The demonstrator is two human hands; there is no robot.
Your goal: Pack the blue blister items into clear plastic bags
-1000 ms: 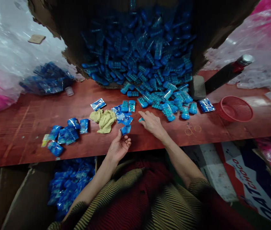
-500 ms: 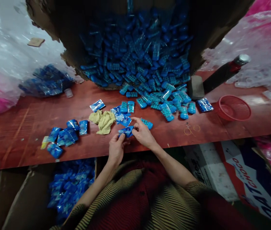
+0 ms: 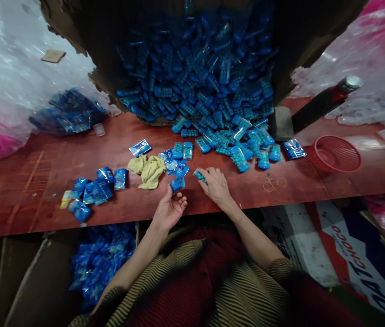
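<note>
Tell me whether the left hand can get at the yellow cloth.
Probably yes: only bare table shows between the left hand and the cloth, though that hand holds a blue wrapper.

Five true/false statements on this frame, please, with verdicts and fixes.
1. The left hand holds a blue wrapper. True.
2. The right hand rests on the yellow cloth. False: its fingers are at a small teal-filled container; the cloth lies apart from it.
3. Several blue packets lie to the left of the cloth. True.
4. The thin rubber bands lie inside the red basket. False: they lie on the table, left of the basket.
5. The basket stands on the table, on the picture's right side. True.
</note>
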